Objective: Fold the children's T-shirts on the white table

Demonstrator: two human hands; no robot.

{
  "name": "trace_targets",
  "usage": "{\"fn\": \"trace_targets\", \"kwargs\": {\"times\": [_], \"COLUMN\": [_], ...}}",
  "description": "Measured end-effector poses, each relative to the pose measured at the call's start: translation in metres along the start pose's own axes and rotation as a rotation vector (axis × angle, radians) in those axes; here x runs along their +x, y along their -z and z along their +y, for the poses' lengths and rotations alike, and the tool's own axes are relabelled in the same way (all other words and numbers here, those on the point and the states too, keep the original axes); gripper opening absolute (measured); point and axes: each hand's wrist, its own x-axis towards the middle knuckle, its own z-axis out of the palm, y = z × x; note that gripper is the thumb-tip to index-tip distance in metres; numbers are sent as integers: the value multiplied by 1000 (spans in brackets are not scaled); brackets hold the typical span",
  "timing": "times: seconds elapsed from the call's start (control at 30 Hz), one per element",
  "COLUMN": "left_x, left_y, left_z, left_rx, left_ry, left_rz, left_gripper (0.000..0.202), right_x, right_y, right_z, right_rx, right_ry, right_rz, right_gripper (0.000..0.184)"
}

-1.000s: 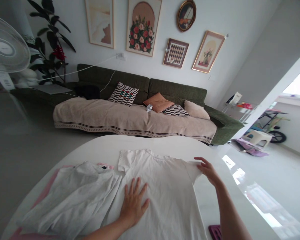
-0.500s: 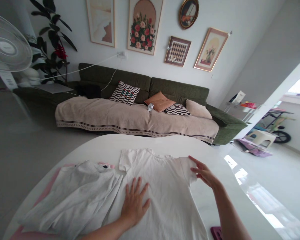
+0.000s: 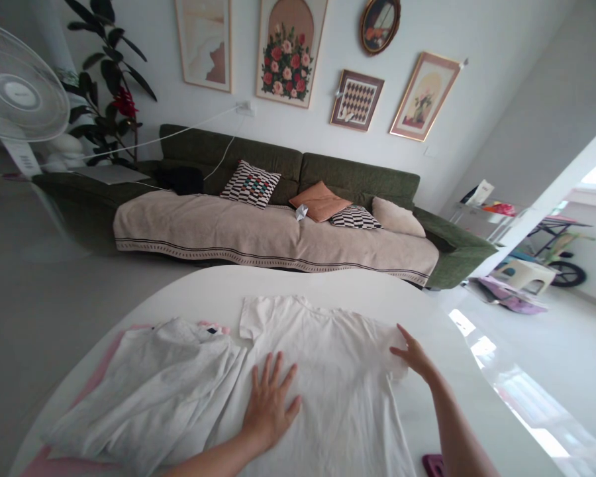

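A white T-shirt (image 3: 328, 397) lies spread on the table, its neckline toward the far side. Flat on its left part rests my left hand (image 3: 271, 404), fingers spread and holding nothing. My right hand (image 3: 414, 354) is at the shirt's right sleeve, gripping the sleeve's edge; the sleeve is slightly blurred. Left of the shirt, a crumpled light grey garment (image 3: 149, 391) lies on top of pink cloth (image 3: 97, 371). The garment's left-hand folds reach close to the T-shirt's side.
The white table (image 3: 218, 281) has a rounded far edge. A dark pink object (image 3: 433, 465), partly cut off, lies near my right forearm. Beyond stands a green sofa (image 3: 357, 171) with a beige cover and cushions. A fan (image 3: 17, 93) stands at the left.
My right hand has moved right and a little nearer, and the T-shirt's right sleeve has been drawn outward with it. My left hand stays flat on the shirt.
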Motion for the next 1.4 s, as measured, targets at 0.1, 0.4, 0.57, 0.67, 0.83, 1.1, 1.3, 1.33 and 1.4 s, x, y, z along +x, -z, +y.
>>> {"fn": "trace_targets", "kwargs": {"times": [0.1, 0.4, 0.57, 0.67, 0.83, 1.1, 1.3, 1.33, 1.4], "left_x": [0, 0, -1, -1, -1, -1, -1, -1, -1], "left_y": [0, 2, 3, 2, 1, 1, 5, 5, 5], "left_z": [0, 0, 0, 1, 0, 0, 2, 2, 2], "left_rx": [5, -14, -20, -15, -23, -26, -35, -38, -43], "left_ry": [-7, -7, -4, 0, -3, -9, 7, 8, 9], "left_rz": [1, 0, 8, 12, 14, 17, -3, -4, -3], "left_gripper": [55, 56, 56, 55, 56, 56, 55, 55, 56], "right_x": [-2, -62, -81, -80, -80, -80, -82, -82, -78], "right_y": [-9, -108, -122, -117, -116, -113, -116, -116, -115], "right_z": [-7, -50, -36, -37, -40, -43, -41, -39, -38], "right_rx": [-103, -413, -580, -582, -591, -575, -575, -575, -578], "right_ry": [-31, 53, -54, -31, -31, -35, -27, -27, -24], "right_rz": [121, 65, 101, 66, 57, 46, 66, 71, 69], "right_gripper": [66, 56, 60, 60, 60, 61, 61, 62, 62]}}
